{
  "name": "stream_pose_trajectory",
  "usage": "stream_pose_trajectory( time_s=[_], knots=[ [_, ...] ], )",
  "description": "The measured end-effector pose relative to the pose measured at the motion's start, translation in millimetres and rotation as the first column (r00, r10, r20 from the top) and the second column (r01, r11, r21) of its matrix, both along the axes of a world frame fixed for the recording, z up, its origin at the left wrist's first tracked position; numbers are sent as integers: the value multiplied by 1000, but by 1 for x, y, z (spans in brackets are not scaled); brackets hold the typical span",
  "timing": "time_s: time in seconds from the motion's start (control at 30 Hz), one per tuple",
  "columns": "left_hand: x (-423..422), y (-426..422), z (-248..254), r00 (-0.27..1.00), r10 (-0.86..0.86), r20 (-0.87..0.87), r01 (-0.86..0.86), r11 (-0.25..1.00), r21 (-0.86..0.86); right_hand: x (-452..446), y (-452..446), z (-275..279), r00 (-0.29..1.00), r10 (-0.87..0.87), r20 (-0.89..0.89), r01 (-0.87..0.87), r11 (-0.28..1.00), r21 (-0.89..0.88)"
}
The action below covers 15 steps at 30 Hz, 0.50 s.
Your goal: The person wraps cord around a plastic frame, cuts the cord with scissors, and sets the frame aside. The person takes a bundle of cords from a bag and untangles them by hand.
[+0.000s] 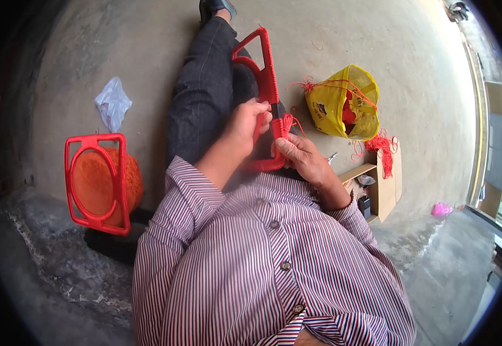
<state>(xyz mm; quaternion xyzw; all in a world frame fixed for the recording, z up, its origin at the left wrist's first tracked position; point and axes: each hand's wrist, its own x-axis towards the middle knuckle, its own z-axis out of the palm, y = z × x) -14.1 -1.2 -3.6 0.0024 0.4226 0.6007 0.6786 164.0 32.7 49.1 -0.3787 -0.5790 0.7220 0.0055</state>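
A flat frame wrapped in red cord lies over my lap and legs, tilted toward the upper left. A short bare black stretch shows on its right bar, between my two hands. My left hand is closed on that bar just beside the black part, thumb and fingers pinching. Lower down, my right hand grips the same bar near its bottom corner, thumb on top. A looped bundle of red cord hangs at the bar, just above my right hand. My fingertips partly hide the cord's path.
At left, a similar red frame leans on an orange round stool. A clear plastic bag lies on the floor. To the right are a yellow bag, tangled red cord, an open cardboard box and a pink bag.
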Motion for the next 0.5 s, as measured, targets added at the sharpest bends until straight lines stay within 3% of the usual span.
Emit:
stream_pose_trajectory(
  time_s=[0.07,0.17,0.3,0.4,0.5],
  knots=[
    [2,-2,-3,1000,1,-30,-1,1000,11,1,-1,-1,1000,16,8,-16,999,44],
    [3,-3,-1,998,-10,-65,12,1000,28,5,-12,7,993,76,87,-102,932,347],
    [-1,-9,0,996,-54,-70,60,995,85,8,-17,17,988,133,74,-152,861,486],
    [3,-12,6,993,-36,-116,46,995,83,6,-17,19,993,-87,-79,93,993,78],
    [3,-14,8,990,-33,-139,45,996,81,17,0,4,933,-289,-212,282,957,-66]
  ],
)
